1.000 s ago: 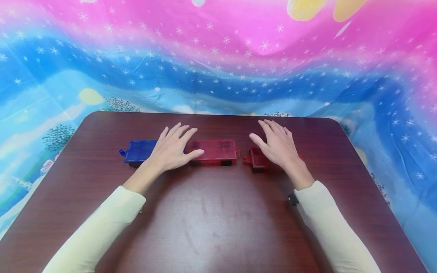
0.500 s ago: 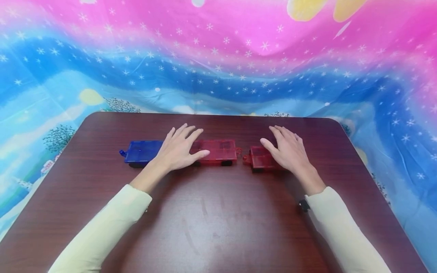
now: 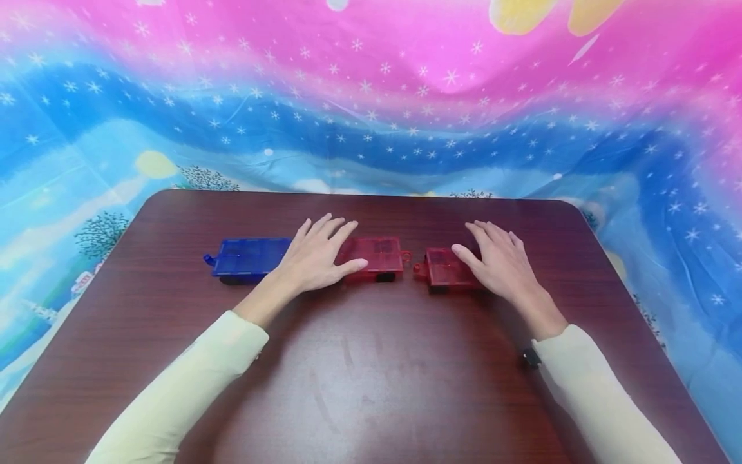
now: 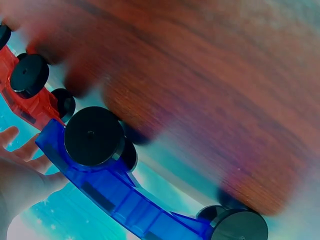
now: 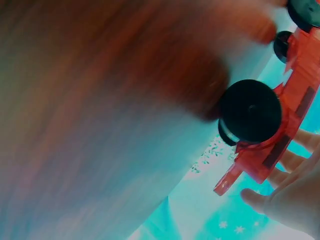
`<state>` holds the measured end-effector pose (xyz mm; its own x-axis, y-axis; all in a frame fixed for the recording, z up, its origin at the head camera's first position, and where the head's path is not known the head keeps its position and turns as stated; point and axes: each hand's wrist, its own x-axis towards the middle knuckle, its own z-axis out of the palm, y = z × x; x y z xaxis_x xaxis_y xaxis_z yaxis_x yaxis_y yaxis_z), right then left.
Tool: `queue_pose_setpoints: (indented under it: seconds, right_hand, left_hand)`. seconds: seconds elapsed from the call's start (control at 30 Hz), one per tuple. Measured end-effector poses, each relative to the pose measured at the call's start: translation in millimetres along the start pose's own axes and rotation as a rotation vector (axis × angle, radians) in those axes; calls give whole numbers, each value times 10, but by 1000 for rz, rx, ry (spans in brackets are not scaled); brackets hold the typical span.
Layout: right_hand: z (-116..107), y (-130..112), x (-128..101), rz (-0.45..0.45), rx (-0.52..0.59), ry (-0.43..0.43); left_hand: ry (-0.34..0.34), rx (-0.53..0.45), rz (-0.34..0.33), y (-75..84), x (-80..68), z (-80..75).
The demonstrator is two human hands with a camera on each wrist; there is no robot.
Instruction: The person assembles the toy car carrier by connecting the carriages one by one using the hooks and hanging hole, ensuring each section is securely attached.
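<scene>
Both my hands have slid toward 3 o'clock. Left hand lies flat, fingers straight, over the blue car and long red car; right hand flat on the short red car.

Bare table lies open before the toy cars.

This looks like a home play corner or a small staged play space rather than a workplace. A low dark wood-grain counter with rounded corners sits against a bright printed cloth of pink, blue and white stars, with little trees and a moon. Translucent plastic toy wagons on black wheels, one blue and two red, line the counter.
</scene>
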<state>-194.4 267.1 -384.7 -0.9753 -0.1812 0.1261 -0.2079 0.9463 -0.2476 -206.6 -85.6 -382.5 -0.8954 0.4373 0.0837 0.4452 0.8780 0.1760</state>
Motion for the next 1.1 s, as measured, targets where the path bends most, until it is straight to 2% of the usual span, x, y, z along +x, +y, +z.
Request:
queue_pose_setpoints:
  seconds: [0.3, 0.6, 0.77, 1.1]
  right_hand:
    - [0, 26, -58, -83, -30, -19]
    - [59, -6, -78, -140, -63, -67]
    - [98, -15, -63, -152, -73, -74]
    - [135, 2, -13, -140, -97, -115]
  left_hand:
    - [-13, 56, 70, 57, 32, 59]
    - [-62, 48, 153, 117, 67, 103]
    - [-62, 66, 197, 130, 94, 136]
    - [-61, 119, 200, 174, 176, 196]
